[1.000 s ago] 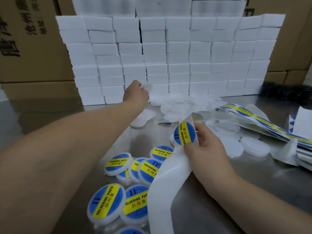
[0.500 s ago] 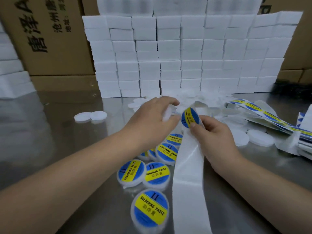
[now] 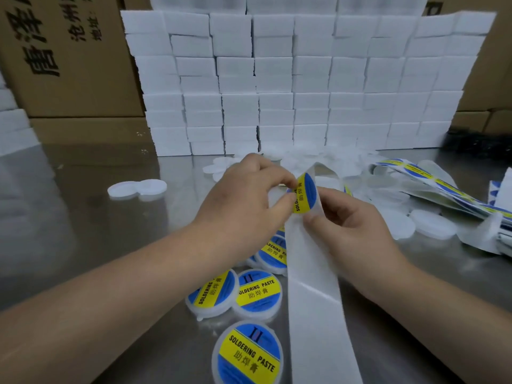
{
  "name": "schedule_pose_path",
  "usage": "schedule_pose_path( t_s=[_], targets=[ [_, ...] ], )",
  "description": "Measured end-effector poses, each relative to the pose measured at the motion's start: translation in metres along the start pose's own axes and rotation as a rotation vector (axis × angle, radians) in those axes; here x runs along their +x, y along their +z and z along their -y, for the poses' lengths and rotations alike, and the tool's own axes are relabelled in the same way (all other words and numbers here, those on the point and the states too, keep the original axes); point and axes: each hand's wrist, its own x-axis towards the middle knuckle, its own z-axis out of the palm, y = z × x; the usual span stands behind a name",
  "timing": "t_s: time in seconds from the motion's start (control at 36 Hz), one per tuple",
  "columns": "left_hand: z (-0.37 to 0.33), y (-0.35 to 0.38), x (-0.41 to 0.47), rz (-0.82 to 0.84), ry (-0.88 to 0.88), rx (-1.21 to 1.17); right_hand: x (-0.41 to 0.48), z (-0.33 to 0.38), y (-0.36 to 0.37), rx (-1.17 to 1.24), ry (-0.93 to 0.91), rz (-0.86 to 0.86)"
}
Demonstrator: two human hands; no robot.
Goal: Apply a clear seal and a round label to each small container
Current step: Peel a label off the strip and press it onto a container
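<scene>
Now left hand (image 3: 243, 200) pinches glossy round label (image 3: 304, 193); right hand (image 3: 352, 228) grips smooth white backing strip (image 3: 313, 286).

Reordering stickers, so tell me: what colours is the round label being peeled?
Blue with a yellow band, black text; round label, head view.

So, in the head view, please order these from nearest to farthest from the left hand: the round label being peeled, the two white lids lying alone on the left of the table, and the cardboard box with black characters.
From the left hand:
1. Round label, at its fingertips, centre.
2. Two white lids, left on the table.
3. Cardboard box, far back left.
</scene>
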Motion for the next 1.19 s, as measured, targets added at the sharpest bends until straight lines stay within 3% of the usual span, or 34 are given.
schedule_pose_path(
  t_s=[0.14,0.39,0.72,1.19],
  targets=[
    [0.001,0.002,-0.003,0.012,0.059,0.104,0.001,-0.004,-0.002,-0.003,0.005,-0.123],
    [0.004,0.000,-0.001,0.064,0.041,0.097,-0.003,0.005,0.001,-0.016,-0.027,0.004],
    [0.000,-0.002,-0.003,0.116,0.055,0.118,-0.001,-0.004,-0.003,-0.192,-0.089,-0.062],
    [0.002,-0.004,0.001,0.136,0.063,0.155,-0.002,-0.005,-0.002,-0.228,-0.113,-0.058]
  ],
)
